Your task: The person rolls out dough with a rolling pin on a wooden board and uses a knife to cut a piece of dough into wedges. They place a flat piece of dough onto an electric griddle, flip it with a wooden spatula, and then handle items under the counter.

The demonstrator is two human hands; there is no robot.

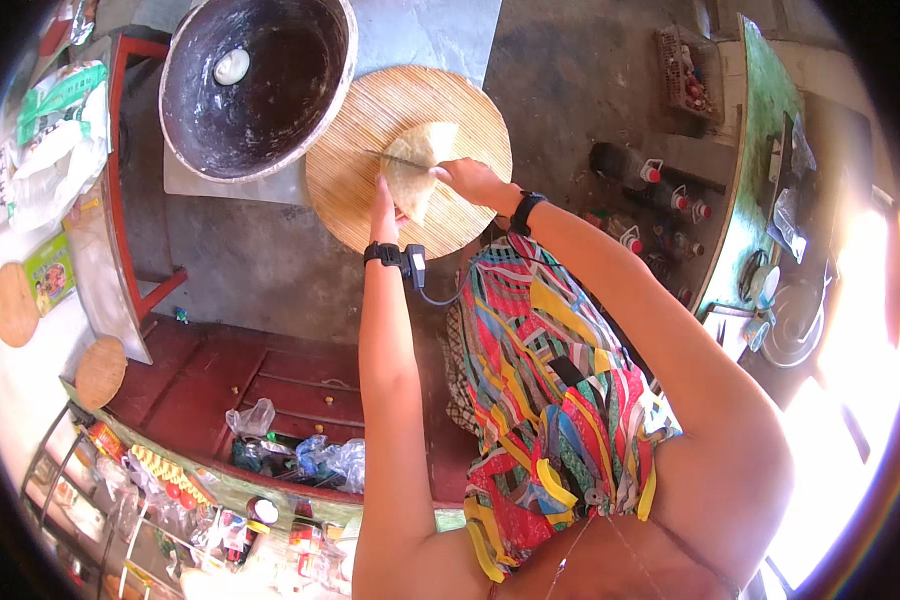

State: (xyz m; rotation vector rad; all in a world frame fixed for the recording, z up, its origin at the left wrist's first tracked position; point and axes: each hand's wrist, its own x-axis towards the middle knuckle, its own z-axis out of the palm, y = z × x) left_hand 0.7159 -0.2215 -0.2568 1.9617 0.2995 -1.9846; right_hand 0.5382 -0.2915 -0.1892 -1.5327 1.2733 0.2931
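A pale flatbread (410, 190), roughly wedge-shaped, is over the round straw mat (470, 120) in front of me. My right hand (475, 183) is closed around the handle of a knife (398, 159), whose thin blade lies across the bread and points left. At the bread's lower left edge, my left hand (383, 213) grips it, with some fingertips tucked partly out of sight by the edge. Up and to the left stands a large dark bowl (300, 110) with whitish smears, and a small white rounded lump (232, 67) rests inside it.
The bowl and mat sit on a grey board (430, 35). A red frame (125, 200) stands at the left beside plastic bags (60, 150). Large bottles (650, 170) and a crate (688, 75) are on the floor at the right, near a green-edged counter (755, 130).
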